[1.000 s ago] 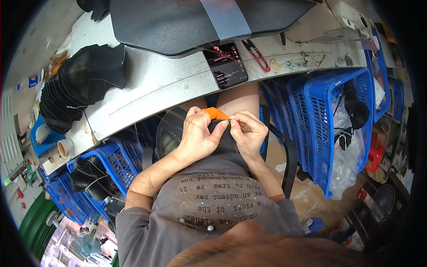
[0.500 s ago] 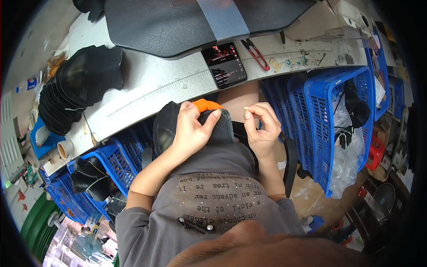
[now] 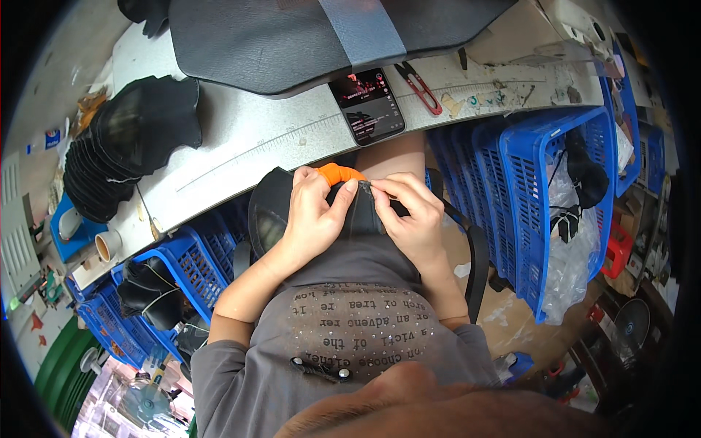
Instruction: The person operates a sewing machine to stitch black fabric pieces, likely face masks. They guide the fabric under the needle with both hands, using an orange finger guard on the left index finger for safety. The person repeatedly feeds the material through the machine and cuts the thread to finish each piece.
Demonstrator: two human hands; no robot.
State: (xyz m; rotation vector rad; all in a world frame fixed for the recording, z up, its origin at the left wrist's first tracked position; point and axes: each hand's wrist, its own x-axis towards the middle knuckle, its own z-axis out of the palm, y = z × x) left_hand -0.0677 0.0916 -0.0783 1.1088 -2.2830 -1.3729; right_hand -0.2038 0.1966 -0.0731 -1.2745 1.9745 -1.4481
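Observation:
A black, leather-like piece [image 3: 267, 198] with a curved edge lies over my lap, just below the table's front edge. My left hand [image 3: 315, 204] grips it from the left, thumb pressed on top. An orange ribbed sleeve [image 3: 340, 174] bends out from that hand, seemingly around its index finger. With thumb and index finger pinched together, my right hand [image 3: 410, 212] meets the piece's right edge, close to the left thumb tip. Whatever sits in this pinch is too small to make out.
On the pale table [image 3: 255, 139] lie nested black pieces [image 3: 139, 131], a phone [image 3: 371, 120], red-handled thread snips [image 3: 421, 89] and a large black panel [image 3: 248, 44]. Blue crates [image 3: 522, 146] flank me; the right one holds clear plastic [image 3: 566, 270]. A cardboard tube [image 3: 106, 246] rests at the left.
My right hand has moved left, from apart in the air to the edge of the black piece, its fingertips now beside my left thumb. The left hand keeps its grip.

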